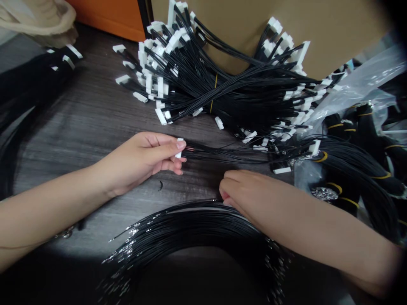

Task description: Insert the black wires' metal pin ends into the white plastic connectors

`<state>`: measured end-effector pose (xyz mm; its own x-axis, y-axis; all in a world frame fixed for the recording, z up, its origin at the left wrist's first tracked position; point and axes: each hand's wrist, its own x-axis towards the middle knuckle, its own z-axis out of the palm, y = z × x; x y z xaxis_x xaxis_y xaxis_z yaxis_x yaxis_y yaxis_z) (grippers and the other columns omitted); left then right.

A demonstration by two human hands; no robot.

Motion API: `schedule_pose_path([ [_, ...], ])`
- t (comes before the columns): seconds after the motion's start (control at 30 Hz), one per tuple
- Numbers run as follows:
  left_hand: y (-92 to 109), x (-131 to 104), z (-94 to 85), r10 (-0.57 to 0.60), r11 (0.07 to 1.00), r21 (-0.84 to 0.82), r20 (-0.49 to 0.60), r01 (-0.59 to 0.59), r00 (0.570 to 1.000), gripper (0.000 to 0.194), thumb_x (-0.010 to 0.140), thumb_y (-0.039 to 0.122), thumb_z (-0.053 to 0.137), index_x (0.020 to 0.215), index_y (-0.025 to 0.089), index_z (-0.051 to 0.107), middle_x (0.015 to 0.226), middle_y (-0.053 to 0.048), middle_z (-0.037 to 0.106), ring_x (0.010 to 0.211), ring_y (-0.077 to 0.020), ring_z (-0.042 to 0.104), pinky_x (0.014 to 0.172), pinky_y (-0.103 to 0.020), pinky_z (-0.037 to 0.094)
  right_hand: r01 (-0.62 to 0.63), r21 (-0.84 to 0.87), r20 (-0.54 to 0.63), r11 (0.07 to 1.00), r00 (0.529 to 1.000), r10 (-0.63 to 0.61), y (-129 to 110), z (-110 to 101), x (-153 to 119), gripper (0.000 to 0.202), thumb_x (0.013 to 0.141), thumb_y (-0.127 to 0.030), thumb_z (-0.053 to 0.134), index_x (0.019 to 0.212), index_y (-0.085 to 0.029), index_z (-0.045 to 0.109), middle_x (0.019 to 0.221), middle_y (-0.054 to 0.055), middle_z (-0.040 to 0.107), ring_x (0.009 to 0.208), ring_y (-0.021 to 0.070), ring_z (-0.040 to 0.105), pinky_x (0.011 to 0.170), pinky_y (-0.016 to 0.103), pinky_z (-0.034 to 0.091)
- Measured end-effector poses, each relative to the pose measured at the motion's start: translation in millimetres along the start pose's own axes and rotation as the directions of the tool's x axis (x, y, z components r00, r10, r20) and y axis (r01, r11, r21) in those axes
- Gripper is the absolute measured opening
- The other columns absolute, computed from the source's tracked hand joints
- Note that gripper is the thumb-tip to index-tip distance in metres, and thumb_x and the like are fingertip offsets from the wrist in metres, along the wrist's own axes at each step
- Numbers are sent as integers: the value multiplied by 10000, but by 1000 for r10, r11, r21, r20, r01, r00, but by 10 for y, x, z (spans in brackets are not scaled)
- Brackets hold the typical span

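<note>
Between thumb and fingers, my left hand pinches a white connector. Thin black wires run rightward from that connector towards another white connector. My right hand has its fingers curled together at the upper edge of a curved bundle of loose black wires with shiny metal ends. Whatever its fingertips hold is hidden. Behind both hands lies a large pile of black cables with white connectors, tied with a yellow band.
More black cables lie on the dark wooden table at the left. Yellow-banded wire bundles and clear plastic bags crowd the right. A brown cardboard surface and an orange box stand behind.
</note>
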<state>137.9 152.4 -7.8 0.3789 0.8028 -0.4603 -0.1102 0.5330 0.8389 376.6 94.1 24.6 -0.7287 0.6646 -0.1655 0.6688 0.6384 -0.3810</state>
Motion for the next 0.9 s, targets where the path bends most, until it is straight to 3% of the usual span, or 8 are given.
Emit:
schedule_pose_path([
  [0.23, 3, -6, -21, 0, 1000, -3, 8, 0, 1000, 123, 753, 235, 698, 665, 149, 697, 614, -3, 646, 596, -101, 616, 604, -222, 557, 10, 80, 5, 997, 1000, -11, 35, 40, 4, 191, 870, -141, 460, 844, -247, 616, 873, 3, 651, 756, 154, 612, 690, 311, 490],
  [0.5, 5, 11, -10, -9, 1000, -11, 8, 9, 1000, 123, 748, 228, 704, 662, 139, 694, 616, -12, 647, 585, -103, 613, 591, -222, 555, -30, 25, -20, 999, 999, 31, 44, 30, 46, 178, 869, -159, 480, 993, -223, 591, 978, 26, 636, 829, 158, 603, 720, 316, 475],
  [0.9, 1, 6, -36, -12, 1000, 0, 11, 12, 1000, 122, 757, 240, 693, 681, 145, 690, 641, -15, 657, 600, -111, 618, 602, -233, 550, -42, -12, -33, 999, 999, 42, 28, 63, 110, 130, 875, -217, 480, 881, -232, 609, 867, 36, 652, 742, 183, 593, 678, 345, 480],
])
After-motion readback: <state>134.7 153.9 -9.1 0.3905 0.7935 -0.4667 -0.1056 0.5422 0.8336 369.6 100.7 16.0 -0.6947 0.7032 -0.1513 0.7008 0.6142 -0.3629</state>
